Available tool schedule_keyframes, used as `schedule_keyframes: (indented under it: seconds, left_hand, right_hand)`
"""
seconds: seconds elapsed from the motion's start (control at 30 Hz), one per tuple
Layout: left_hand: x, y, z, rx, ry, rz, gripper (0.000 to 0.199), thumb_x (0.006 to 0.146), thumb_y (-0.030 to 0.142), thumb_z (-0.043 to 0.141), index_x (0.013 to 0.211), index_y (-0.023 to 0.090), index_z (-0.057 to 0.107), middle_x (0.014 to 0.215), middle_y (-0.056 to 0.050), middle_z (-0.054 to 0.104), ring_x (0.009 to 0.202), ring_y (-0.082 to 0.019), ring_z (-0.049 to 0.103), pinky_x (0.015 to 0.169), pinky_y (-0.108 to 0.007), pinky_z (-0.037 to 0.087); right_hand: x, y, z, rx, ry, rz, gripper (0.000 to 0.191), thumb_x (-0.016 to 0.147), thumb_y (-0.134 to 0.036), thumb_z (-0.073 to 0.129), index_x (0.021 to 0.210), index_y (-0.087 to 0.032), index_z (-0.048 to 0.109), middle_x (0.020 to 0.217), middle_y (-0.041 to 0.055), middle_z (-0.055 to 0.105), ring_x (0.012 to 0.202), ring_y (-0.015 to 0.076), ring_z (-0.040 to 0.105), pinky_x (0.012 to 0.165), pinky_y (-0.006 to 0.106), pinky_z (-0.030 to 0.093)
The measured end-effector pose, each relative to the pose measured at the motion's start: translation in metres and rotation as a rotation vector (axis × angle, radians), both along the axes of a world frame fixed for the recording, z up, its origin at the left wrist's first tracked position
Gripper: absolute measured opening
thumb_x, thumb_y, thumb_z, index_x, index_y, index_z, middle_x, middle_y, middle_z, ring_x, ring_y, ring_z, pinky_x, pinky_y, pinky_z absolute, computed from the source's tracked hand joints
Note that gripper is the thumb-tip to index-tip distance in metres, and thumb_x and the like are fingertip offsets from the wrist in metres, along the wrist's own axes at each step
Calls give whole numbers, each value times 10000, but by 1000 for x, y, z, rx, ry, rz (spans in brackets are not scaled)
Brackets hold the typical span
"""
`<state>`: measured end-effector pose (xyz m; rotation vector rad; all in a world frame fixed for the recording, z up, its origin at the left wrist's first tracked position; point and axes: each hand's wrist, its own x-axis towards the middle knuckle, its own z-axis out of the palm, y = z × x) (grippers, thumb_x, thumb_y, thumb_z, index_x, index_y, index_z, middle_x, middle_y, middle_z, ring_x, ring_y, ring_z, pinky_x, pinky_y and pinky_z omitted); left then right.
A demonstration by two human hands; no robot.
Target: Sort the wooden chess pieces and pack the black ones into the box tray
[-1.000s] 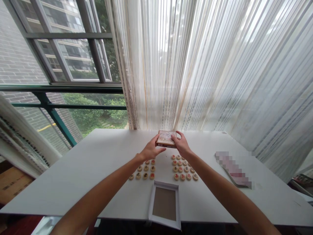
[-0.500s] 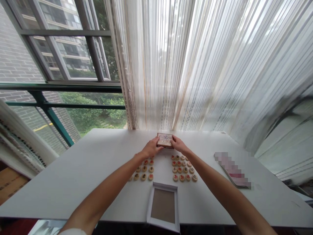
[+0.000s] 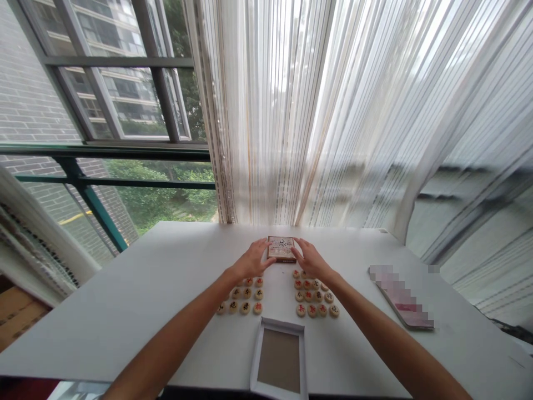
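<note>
A small printed box lid [image 3: 281, 249] with dark writing lies on the white table near its far edge. My left hand [image 3: 252, 259] is at its left side and my right hand [image 3: 310, 259] at its right, both with fingers spread and thumbs pointing inward. Whether the fingertips still touch its sides I cannot tell. Below the hands, round Chinese chess pieces with red and black characters stand in rows, a left group [image 3: 245, 308] and a right group [image 3: 312, 311]. My forearms partly cover the outer pieces.
An open, shallow box tray [image 3: 302, 355] with a brown bottom lies at the table's near edge. A pinkish flat packet [image 3: 403, 303], partly pixelated, is on the right of the white table [image 3: 137, 300]. Sheer curtains [image 3: 275, 111] hang behind the far edge, beside an open window.
Both hands have loosened from the printed box lid, and their fingers have spread apart at its sides. The lid now rests on the table. The view has shifted slightly.
</note>
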<state>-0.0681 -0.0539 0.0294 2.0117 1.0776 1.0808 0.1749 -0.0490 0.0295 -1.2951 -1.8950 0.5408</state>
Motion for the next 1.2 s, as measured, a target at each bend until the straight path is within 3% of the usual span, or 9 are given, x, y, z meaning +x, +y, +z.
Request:
schedule_keyframes:
  seconds: [0.13,0.23,0.33,0.47,0.57,0.67,0.97,1.2]
  left_hand:
    - [-4,-56,32,74,3,-98,380,831,376,751,1188,256,699,1391,-105,598,1348,-297,477,1187,-432,289]
    - [-9,-108,38,150,69,-84,272,932,350,632,1192,294,689,1400,-75,589,1300,-279,524,1142,-441,361]
    - [-18,-157,19,184,126,8,220,926,332,636,1134,289,691,1367,-75,604,1300,-282,516,1142,-448,364]
    - [-28,-199,-22,126,182,-19,243,872,369,697,1103,294,682,1342,-81,600,1286,-288,513,1120,-445,399]
    - [-30,-211,-37,62,188,-27,290,805,406,766,1060,288,694,1277,-92,611,1217,-291,550,1061,-429,455]
    - [-29,-211,-37,18,153,9,305,766,394,802,1032,277,707,1160,-90,633,1120,-285,589,1000,-419,493]
    - [-26,-212,-34,-23,129,7,301,718,336,846,979,265,714,1106,-61,651,1061,-251,619,957,-363,513]
    - [-25,-212,-37,-38,102,79,251,749,319,806,977,267,718,1209,-76,636,1134,-273,619,1009,-391,500]
  right_hand:
    - [-5,-47,22,114,19,108,363,991,-422,518,1313,-282,611,1413,70,580,1359,279,455,1173,523,321]
    - [-3,-92,29,137,-3,171,319,977,-397,547,1261,-298,654,1300,85,654,1259,286,548,1114,517,403]
    - [7,-146,16,152,-139,260,391,953,-385,593,1340,-325,602,1388,85,602,1311,302,521,1136,532,379]
    - [18,-207,-21,131,-208,351,820,741,-540,800,1467,-329,480,1549,97,439,1423,370,392,1145,542,387]
    - [18,-225,-43,137,-198,318,811,688,-552,836,1419,-378,534,1520,85,484,1392,373,441,1087,531,468]
    - [16,-224,-52,130,-185,294,713,685,-531,845,1340,-371,614,1473,82,542,1361,362,483,1076,513,486]
    - [15,-226,-52,42,-172,219,386,806,-411,760,1173,-306,697,1400,105,595,1288,326,558,1056,467,507]
    - [9,-228,-50,41,-106,156,343,806,-372,755,1139,-306,707,1372,105,607,1263,324,580,1037,458,528]
